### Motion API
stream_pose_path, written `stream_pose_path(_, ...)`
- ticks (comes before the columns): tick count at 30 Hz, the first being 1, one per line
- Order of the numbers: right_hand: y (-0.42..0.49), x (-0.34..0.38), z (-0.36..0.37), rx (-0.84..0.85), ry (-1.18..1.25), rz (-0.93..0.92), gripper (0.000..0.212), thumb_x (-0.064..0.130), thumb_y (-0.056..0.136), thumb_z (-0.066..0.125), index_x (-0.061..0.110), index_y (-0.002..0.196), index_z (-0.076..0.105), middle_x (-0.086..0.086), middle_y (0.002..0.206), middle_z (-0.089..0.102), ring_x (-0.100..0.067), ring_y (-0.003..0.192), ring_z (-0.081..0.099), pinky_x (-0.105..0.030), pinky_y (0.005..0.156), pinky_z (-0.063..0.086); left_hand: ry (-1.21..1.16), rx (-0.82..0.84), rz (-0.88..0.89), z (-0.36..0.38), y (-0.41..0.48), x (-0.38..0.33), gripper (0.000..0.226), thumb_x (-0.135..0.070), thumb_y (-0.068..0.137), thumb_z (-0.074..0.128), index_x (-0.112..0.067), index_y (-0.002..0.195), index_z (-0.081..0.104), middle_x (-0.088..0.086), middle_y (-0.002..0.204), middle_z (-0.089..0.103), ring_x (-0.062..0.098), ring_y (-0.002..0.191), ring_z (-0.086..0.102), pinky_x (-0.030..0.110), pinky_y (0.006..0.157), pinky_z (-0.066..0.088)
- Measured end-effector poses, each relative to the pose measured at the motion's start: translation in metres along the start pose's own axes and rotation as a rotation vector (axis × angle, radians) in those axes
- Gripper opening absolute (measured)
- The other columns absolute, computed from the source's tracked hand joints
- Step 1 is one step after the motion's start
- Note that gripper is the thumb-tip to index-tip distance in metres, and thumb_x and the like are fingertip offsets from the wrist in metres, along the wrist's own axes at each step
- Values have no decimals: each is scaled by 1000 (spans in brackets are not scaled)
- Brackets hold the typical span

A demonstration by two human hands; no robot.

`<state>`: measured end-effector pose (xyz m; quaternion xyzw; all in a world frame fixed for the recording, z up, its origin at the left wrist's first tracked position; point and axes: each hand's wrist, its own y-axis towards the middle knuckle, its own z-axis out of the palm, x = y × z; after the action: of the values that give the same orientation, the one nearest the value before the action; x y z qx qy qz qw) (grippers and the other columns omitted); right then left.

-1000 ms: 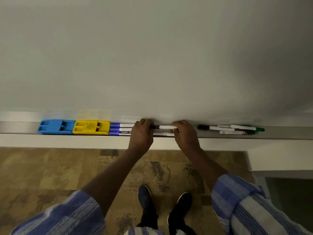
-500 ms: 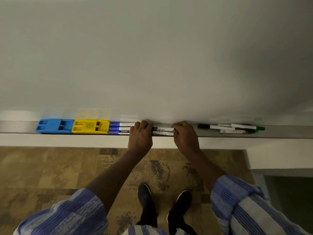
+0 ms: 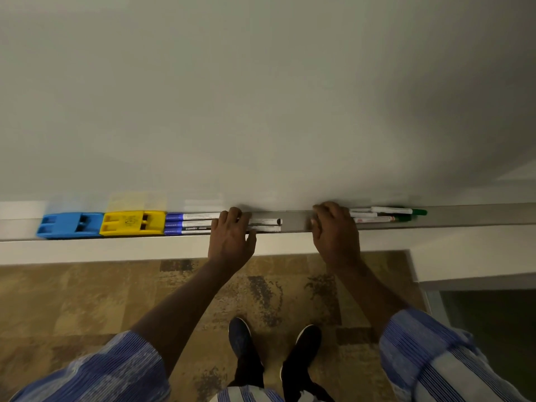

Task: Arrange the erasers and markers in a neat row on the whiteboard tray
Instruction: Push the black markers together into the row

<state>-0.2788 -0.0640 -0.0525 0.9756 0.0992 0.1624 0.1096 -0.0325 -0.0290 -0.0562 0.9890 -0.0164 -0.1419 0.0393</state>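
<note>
The loose markers [image 3: 391, 210] are heaped at the tray's [image 3: 295, 221] right end, apart from the blue markers [image 3: 191, 223] under the left hand's [image 3: 232, 239] flat fingers. Whether the right hand's [image 3: 336, 230] fingers pinch any cannot be told. Probably light, stiff and roll-prone, they are best pinched mid-barrel.

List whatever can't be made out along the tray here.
All in the head view:
Middles of the blue-capped markers: under the left hand.
Near ends of the marker pile: behind the right hand; whether it holds one is unclear.
Ends of the tray: cut off by the frame edges.
Print on that pile: too small.
</note>
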Motion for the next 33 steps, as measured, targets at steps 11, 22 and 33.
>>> stream_pose_path(11,4,-44,-14,144,-174,-125,15,-1,72,67,9,82,72,-9,84,65,-32,79,59,-35,64,46,-35,42,46,10,-5,-62,46,-33,86,70,-12,125,59,12,117,60,31,103,56,43,85,46)
stream_pose_path(22,8,-46,-16,117,-41,-290,20,7,88,62,14,105,67,-5,94,68,-28,86,64,-38,76,49,-118,27,72,11,-3,-92,43,-34,95,60,-10,131,58,11,121,62,29,106,57,43,88,48)
stream_pose_path(33,13,4,-36,-33,210,-370,20,21,97,57,17,115,63,1,101,68,-19,90,62,-32,81,46,-801,-6,-206,-29,23,-115,8,-12,96,62,-14,102,67,-5,90,72,5,83,68,16,72,52)
